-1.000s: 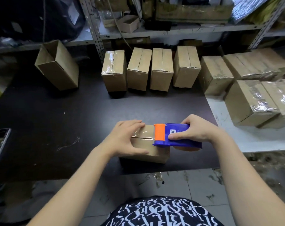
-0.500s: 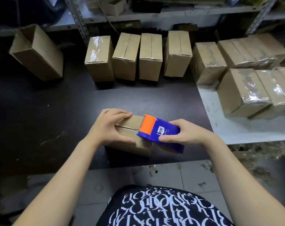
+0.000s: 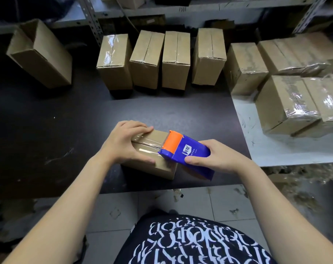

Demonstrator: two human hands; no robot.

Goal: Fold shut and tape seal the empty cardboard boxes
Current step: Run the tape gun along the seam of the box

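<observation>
A small cardboard box (image 3: 158, 166) lies near the front edge of the dark table (image 3: 47, 130), flaps folded shut, with clear tape along its top seam. My left hand (image 3: 123, 143) grips the box's left end, fingers over the top and thumb on the near side. My right hand (image 3: 217, 157) grips a blue tape dispenser (image 3: 188, 153) with an orange roller, which rests on the right part of the box top. The tape strip runs from the roller toward my left hand.
Several closed boxes (image 3: 146, 60) stand in a row at the back of the table. An open-ended box (image 3: 40, 56) lies at the back left. More taped boxes (image 3: 287, 103) are piled on a white surface (image 3: 276, 151) to the right. Metal shelving (image 3: 181, 6) runs behind.
The box and dispenser have turned slightly anticlockwise on the table. The dispenser has slid right along the box top, and more tape shows on the seam.
</observation>
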